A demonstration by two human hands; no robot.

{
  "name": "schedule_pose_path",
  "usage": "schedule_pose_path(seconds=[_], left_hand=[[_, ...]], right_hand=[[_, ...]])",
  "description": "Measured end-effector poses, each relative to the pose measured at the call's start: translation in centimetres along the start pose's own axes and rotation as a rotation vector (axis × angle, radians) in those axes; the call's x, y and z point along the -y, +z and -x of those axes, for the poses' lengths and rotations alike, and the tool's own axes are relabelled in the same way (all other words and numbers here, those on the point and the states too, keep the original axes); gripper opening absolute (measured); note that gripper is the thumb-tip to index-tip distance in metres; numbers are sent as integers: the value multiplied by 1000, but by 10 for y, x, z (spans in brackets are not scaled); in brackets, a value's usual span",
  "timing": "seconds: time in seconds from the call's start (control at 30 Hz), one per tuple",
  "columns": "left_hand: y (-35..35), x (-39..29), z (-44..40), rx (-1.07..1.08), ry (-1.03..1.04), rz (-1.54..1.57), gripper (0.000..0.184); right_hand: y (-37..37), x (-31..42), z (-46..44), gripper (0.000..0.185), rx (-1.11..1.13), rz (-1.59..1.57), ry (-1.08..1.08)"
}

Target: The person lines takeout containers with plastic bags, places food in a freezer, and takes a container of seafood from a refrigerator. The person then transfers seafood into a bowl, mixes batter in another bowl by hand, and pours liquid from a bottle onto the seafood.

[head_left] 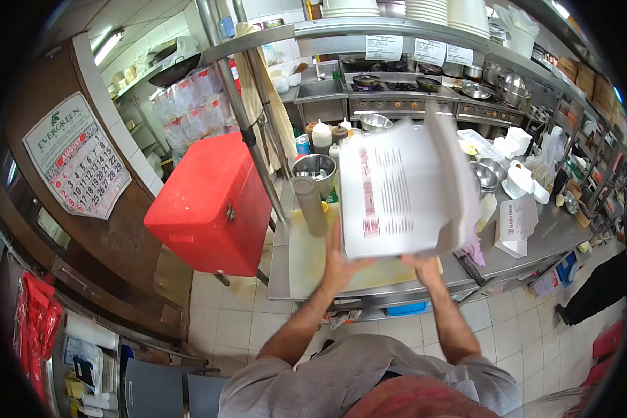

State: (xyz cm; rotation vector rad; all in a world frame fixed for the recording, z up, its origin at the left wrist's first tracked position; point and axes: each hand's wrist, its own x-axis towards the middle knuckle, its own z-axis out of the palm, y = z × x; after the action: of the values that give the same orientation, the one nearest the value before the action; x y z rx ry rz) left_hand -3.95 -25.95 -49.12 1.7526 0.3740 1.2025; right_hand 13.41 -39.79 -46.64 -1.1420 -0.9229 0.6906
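Both hands, left [336, 265] and right [423, 267], gripped the lower edge of a printed white carton [400, 191] above the table [279, 268], blocking part of the view behind. A grey bottle [309, 209] stood beside its left side; a knife [470, 268] lay right, near pink cloth [474, 252].

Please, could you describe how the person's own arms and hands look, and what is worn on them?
The left hand and right hand are bare, without gloves. Short, loose grey sleeves leave the forearms uncovered. No watch or bracelet shows.
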Motion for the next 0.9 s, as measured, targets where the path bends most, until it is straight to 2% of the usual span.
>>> schedule_pose_path(seconds=[0.07, 0.1, 0.17, 0.2, 0.3, 0.33, 0.4, 0.43, 0.47, 0.5, 0.53, 0.6, 0.63, 0.7, 0.73, 0.8, 0.83, 0.9], left_hand=[[-19, -48, -39, -57, 85, -6, 106], [-30, -75, -59, -84, 133, -6, 105], [-53, -131, -100, -138, 247, -1, 104], [-65, -157, -120, -167, 305, -2, 103], [-98, -222, -182, -214, 488, -26, 101], [-113, -234, -203, -243, 593, -129, 91], [-131, -261, -229, -211, 685, -108, 71], [-140, -267, -241, -225, 670, -136, 69], [-149, -270, -252, -239, 652, -163, 67], [-157, -270, -263, -238, 658, -164, 67], [-165, -269, -274, -235, 629, -158, 66], [-176, -266, -286, -220, 600, -146, 65], [-180, -267, -290, -238, 578, -182, 68], [-189, -270, -301, -255, 562, -210, 70], [-194, -273, -309, -420, 723, -323, 70], [-205, -280, -322, -585, 889, -430, 70], [-209, -296, -324, -614, 953, -596, 88], [-215, -322, -326, -647, 1021, -760, 109]], right_hand=[[26, 62, -28, 39, 23, 21, -151], [37, 90, -46, 40, 94, -34, -193], [61, 148, -81, 44, 102, 204, -391], [82, 181, -91, 50, 182, 15, -458], [124, 255, -142, 62, 219, 139, -814], [135, 282, -151, 68, 269, 196, -782], [156, 309, -199, 58, 285, 163, -1014], [171, 338, -184, 61, 308, 16, -1001], [180, 354, -196, 93, 415, -131, -1028], [190, 367, -194, 93, 450, -244, -919], [200, 375, -214, 84, 374, -240, -922], [216, 381, -257, 64, 229, -51, -1190], [222, 386, -263, 64, 219, -45, -1197], [232, 398, -273, 50, 78, 22, -1147], [238, 402, -273, 50, 68, 22, -1149], [250, 412, -272, 47, -51, 108, -1313], [253, 415, -272, 47, -55, 111, -1321], [255, 420, -275, 50, -113, 157, -1212]])
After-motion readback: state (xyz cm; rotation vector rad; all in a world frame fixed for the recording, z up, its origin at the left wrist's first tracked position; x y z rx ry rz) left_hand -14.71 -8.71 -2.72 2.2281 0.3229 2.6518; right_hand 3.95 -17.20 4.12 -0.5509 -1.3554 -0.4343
